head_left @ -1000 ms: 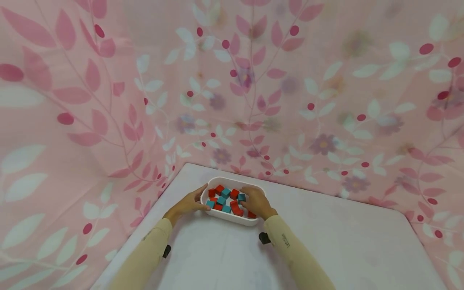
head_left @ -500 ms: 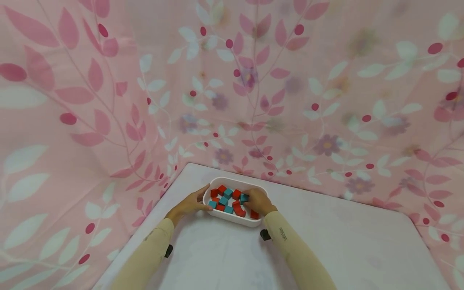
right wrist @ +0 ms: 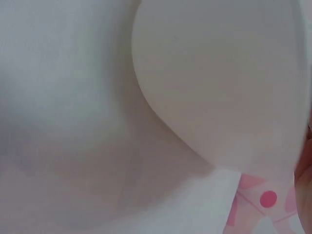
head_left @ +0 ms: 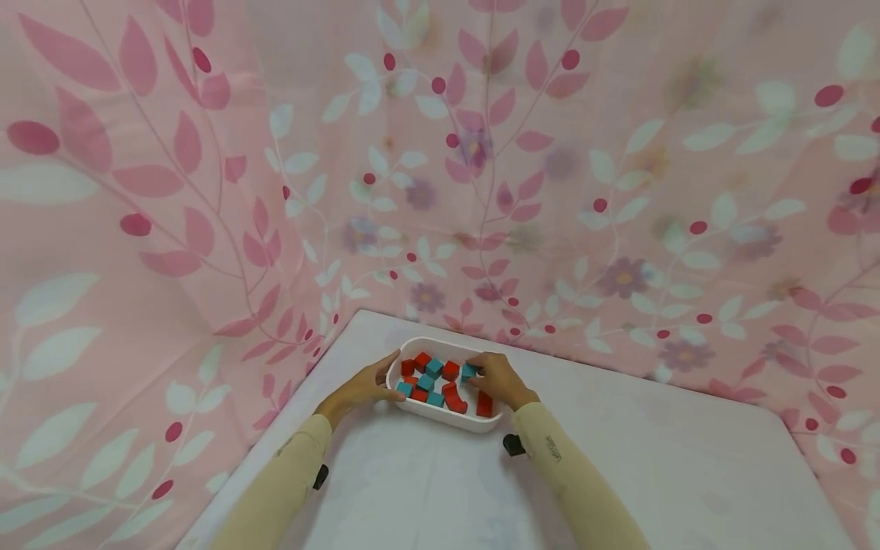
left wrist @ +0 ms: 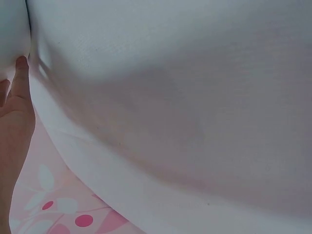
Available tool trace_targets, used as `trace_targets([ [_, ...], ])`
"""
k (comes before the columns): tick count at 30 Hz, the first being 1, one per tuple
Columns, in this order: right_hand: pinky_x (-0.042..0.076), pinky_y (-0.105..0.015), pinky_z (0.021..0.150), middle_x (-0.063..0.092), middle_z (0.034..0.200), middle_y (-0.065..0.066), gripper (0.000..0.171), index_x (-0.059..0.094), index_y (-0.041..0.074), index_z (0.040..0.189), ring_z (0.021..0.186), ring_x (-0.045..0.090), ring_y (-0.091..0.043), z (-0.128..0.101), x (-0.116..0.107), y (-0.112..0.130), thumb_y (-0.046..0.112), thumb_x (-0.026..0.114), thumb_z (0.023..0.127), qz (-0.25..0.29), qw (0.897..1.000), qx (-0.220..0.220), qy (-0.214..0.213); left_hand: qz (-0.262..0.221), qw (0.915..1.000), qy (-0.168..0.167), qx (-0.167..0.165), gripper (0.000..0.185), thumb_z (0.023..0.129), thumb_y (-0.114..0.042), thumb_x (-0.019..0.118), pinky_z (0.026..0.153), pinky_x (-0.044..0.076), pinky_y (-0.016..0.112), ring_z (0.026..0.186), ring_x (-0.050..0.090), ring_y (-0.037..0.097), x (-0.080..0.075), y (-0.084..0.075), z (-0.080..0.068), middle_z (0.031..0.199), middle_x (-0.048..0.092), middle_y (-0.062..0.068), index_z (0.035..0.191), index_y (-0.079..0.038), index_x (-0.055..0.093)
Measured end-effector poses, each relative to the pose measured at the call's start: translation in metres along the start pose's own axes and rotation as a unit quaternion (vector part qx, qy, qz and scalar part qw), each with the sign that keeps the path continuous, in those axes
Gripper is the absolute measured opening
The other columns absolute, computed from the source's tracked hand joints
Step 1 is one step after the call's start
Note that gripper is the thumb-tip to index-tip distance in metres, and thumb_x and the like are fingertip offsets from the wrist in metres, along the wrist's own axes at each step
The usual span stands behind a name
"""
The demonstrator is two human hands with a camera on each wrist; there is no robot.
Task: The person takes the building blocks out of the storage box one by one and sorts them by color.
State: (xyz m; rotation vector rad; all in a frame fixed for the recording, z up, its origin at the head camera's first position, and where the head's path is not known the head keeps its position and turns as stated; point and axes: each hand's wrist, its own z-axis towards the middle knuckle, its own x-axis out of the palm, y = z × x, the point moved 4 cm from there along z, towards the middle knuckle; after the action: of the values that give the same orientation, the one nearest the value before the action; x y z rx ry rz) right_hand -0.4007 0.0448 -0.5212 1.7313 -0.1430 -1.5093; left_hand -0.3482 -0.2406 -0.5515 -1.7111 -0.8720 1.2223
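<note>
A white tray (head_left: 440, 413) is set near the far left corner of the counter (head_left: 619, 458), filled with red and blue blocks. The left hand (head_left: 359, 389) is held against the tray's left end, thumb on the rim and fingers along the wall, its grip curled on the tray. The right hand (head_left: 500, 380) is laid over the right end, and a blue block (head_left: 470, 371) is pinched at its fingertips. The blocks are judged light, rigid and not fragile, best taken by two opposite flat faces; the tray is judged stiff and smooth, likely to slide unless steadied. Compared with one second ago, the right hand is shifted further right, and a red block (head_left: 484, 404) is uncovered.
</note>
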Motion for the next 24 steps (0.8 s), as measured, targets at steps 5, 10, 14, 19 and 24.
trace_targets([
  [5,0.054,-0.040,0.089,0.067,0.107,-0.005,0.042,0.067,0.004,0.125,0.101,0.066,-0.023,-0.011,-0.021,-0.002,0.010,0.077,0.085,0.014,0.999,-0.012,-0.042,-0.002,1.0000,0.004,-0.002,0.099,0.079,-0.027,0.083,0.109,0.029,0.060,0.140,0.033,0.039,0.000,0.001,-0.001,0.156,0.031,0.010,0.156,-0.032,0.021],
  [10,0.055,-0.040,0.086,0.067,0.104,-0.004,0.040,0.067,0.000,0.122,0.102,0.068,-0.026,-0.027,-0.048,-0.007,0.006,0.077,0.083,0.029,0.996,-0.028,-0.076,-0.001,0.9998,0.015,0.012,0.097,0.082,-0.024,0.081,0.109,0.030,0.059,0.141,0.028,0.040,0.001,-0.003,-0.001,0.159,0.025,0.009,0.157,-0.028,0.019],
  [14,0.054,-0.041,0.086,0.066,0.105,-0.007,0.041,0.066,-0.003,0.121,0.102,0.068,-0.028,-0.042,-0.064,-0.018,0.004,0.077,0.083,0.023,0.995,-0.035,-0.090,0.003,0.9996,0.019,0.020,0.096,0.083,-0.022,0.079,0.109,0.031,0.058,0.142,0.027,0.041,0.002,-0.006,-0.002,0.160,0.021,0.009,0.157,-0.026,0.018],
  [19,0.055,-0.041,0.084,0.065,0.102,-0.010,0.038,0.068,-0.004,0.116,0.098,0.068,-0.030,-0.060,-0.076,-0.036,0.002,0.078,0.081,0.016,0.992,-0.042,-0.118,-0.002,0.9996,0.016,0.021,0.097,0.083,-0.021,0.079,0.109,0.030,0.059,0.142,0.025,0.041,0.003,-0.006,-0.003,0.160,0.021,0.010,0.158,-0.024,0.018],
  [24,0.056,-0.041,0.083,0.066,0.101,-0.010,0.038,0.068,-0.007,0.115,0.096,0.068,-0.029,-0.076,-0.076,-0.058,0.003,0.079,0.080,0.012,0.990,-0.016,-0.138,-0.001,0.9999,0.008,0.014,0.096,0.083,-0.022,0.080,0.108,0.031,0.060,0.142,0.027,0.041,0.003,-0.005,-0.002,0.159,0.024,0.011,0.157,-0.027,0.019],
])
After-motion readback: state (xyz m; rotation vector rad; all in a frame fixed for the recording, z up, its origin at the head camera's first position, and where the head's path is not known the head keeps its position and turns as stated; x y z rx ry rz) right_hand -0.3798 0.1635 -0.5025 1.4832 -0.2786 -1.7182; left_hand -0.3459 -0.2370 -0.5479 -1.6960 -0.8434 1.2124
